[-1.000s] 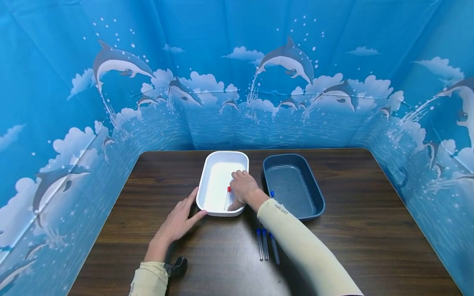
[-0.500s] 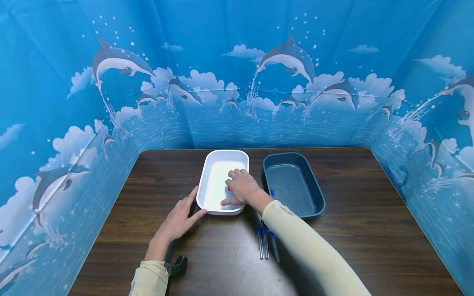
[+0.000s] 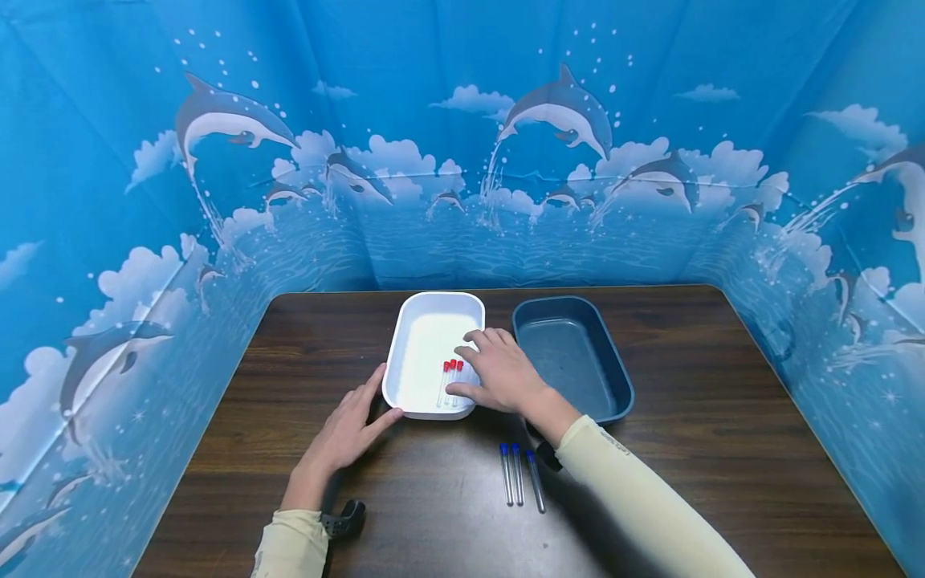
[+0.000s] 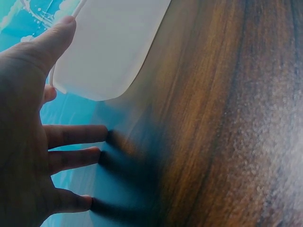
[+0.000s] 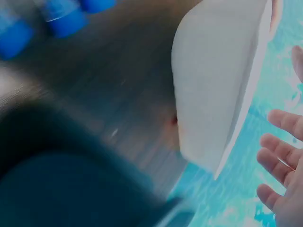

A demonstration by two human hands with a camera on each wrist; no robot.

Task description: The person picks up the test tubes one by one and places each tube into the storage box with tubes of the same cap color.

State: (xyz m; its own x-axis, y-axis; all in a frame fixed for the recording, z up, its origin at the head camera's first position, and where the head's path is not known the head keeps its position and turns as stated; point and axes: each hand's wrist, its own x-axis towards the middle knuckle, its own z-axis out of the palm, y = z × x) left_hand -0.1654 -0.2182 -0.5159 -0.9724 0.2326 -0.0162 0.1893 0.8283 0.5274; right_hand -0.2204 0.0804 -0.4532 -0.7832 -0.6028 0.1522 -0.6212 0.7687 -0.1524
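Three clear tubes with red caps (image 3: 453, 377) lie side by side in the front right part of a white tray (image 3: 426, 341). Over the tray's right rim hovers my right hand (image 3: 509, 373), its fingers loosely spread and nothing in its grasp. At the tray's front left corner, my left hand (image 3: 347, 429) rests with straight fingers. Its thumb (image 4: 59, 38) touches the rim in the left wrist view, while three other fingers reach down to the table beside the tray.
A dark blue tray (image 3: 578, 361) stands just right of the white one, partly behind my right hand. In front of it, three tubes with blue caps (image 3: 518, 474) lie on the brown wooden table (image 3: 723, 449). A dolphin-print curtain (image 3: 448, 144) surrounds the back and sides.
My right hand has let go of the red-capped tubes and moved right, up from inside the white tray, uncovering all three. The left hand stays put.
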